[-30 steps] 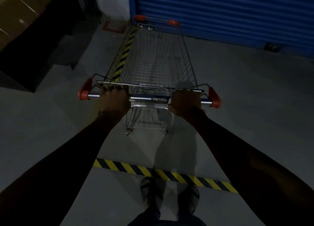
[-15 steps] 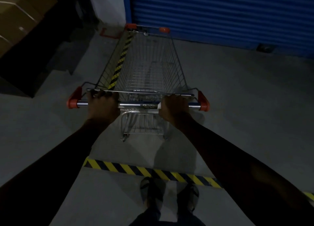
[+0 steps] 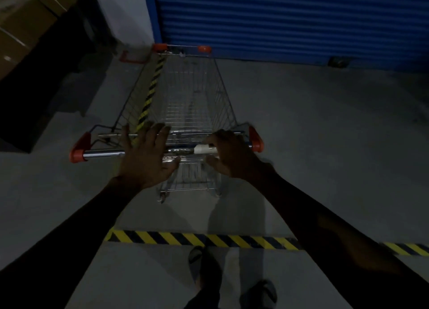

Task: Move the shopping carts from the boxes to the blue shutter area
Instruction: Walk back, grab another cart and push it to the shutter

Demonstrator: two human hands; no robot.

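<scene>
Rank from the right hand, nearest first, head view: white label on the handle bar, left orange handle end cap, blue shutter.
1. white label: on the bar, right beside the right hand.
2. left orange handle end cap: far left end of the bar.
3. blue shutter: beyond the cart's front.

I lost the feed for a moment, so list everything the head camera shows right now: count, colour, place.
shopping cart: one, silver wire with orange corner caps, centre, nose near the shutter
handle bar: one, chrome with orange ends, across the cart's near end
blue shutter: one, blue, top right
cardboard boxes: several, brown, top left
hazard tape: one strip across the floor in front of the feet, another seen through the cart; yellow and black
floor: grey
feet: two, dark footwear, bottom centre
left hand: fingers spread open over the bar
right hand: curled at the bar; grip unclear
</scene>
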